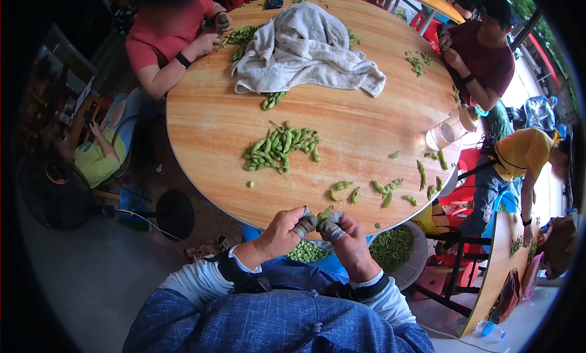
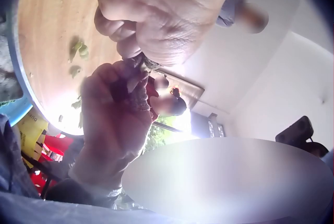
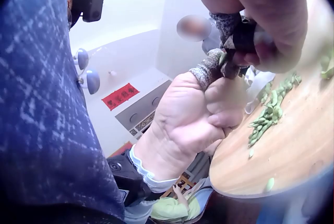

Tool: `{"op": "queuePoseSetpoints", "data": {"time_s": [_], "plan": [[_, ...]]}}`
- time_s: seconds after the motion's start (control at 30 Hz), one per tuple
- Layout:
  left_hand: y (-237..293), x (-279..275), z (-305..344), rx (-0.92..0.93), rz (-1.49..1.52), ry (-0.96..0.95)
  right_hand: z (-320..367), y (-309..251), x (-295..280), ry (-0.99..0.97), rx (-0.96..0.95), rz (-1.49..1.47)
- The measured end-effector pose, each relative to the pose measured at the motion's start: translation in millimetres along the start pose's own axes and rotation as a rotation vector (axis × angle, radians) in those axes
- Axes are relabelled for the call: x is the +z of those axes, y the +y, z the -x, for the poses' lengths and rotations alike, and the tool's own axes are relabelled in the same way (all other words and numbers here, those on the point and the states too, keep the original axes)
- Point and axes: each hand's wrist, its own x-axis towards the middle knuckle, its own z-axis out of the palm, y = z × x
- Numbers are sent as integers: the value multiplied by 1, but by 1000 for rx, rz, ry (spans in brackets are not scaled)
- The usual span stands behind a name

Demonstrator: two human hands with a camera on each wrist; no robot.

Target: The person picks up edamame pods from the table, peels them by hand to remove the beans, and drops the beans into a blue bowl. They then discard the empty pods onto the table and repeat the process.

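Note:
Over the near edge of the round table, my left hand and right hand meet at a green edamame pod. Grey cloth covers wrap some of my fingers and thumbs. Both hands pinch the pod between thumb and fingers, one at each side. In the right wrist view a sliver of the pod shows between the covered tips; in the left wrist view the fingers hide most of it. Loose edamame pods lie just beyond my right hand, and a larger pile of pods sits farther in.
Below the table edge are shelled green beans and a white basket of pods. A grey towel covers a mound at the far side. A clear bottle stands at the right. Two people work across the table.

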Motion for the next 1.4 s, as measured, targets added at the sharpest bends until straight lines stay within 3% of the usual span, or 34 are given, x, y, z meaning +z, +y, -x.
{"op": "queuePoseSetpoints", "data": {"time_s": [0.23,0.33,0.43,0.53,0.63,0.73,0.83,0.93,1.03,1.07,1.17,1.27,1.4], "plan": [[-8,-2,-1,-40,-144,-99,-7,7,-6,-2,85,-25],[8,-3,5,134,-653,-81,-5,4,-2,-5,67,-18],[6,-5,6,284,-737,-81,-5,6,-4,-51,12,-16],[-6,-4,5,297,-566,-61,-3,3,-2,-54,-28,-19],[-8,4,7,168,-263,-27,-3,5,-4,-96,-77,-59],[-4,7,6,-26,-30,24,-3,6,-4,-112,-126,-80],[-2,1,2,-283,264,-67,-2,9,-4,-98,-139,-75],[-1,-3,3,-246,148,-160,-4,15,-7,-78,-118,4],[-17,-2,8,-57,28,-132,-4,11,-3,-92,-80,244],[-20,-1,9,-84,72,-117,-6,13,-3,-99,-85,328],[-38,3,9,-432,145,-88,-14,23,-2,-100,-97,536],[-82,9,12,-145,-34,89,-20,30,-2,-31,-119,534],[-82,-34,8,-73,-318,347,-33,26,-42,254,-130,284]]}}
